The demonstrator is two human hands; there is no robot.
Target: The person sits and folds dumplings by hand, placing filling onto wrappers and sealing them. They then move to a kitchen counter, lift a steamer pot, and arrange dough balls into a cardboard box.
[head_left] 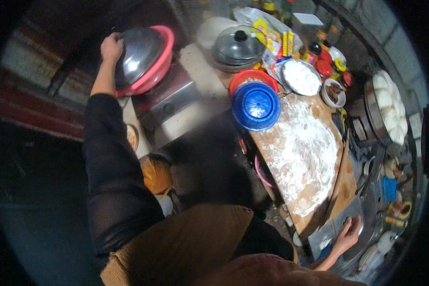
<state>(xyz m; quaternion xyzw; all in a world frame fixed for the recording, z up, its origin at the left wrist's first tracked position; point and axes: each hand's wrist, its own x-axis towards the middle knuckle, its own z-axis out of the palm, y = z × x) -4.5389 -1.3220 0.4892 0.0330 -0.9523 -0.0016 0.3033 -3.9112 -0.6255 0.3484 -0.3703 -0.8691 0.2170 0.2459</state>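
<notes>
My left hand (112, 48) is at the upper left, its fingers curled at the edge of a domed metal lid (141, 53); whether it grips the lid is hard to tell. The lid lies over a pink plastic basin (165, 60) and hides what is inside. At the lower right, my right hand (349, 232) hangs over a grey counter, fingers loosely bent and apart, with nothing seen in it. Between the hands lies a floured wooden board (304, 153). A blue plastic basket (256, 106) overlaps a red bowl (254, 77) at the board's far corner.
A glass-lidded pan (239, 46), a bowl of flour (301, 77), sauce bottles and jars stand beyond the board. White dough buns (389, 107) fill a steamer at the right. A bowl of brown food (333, 93) is beside the jars. Stacked dishes (375, 254) sit at the lower right.
</notes>
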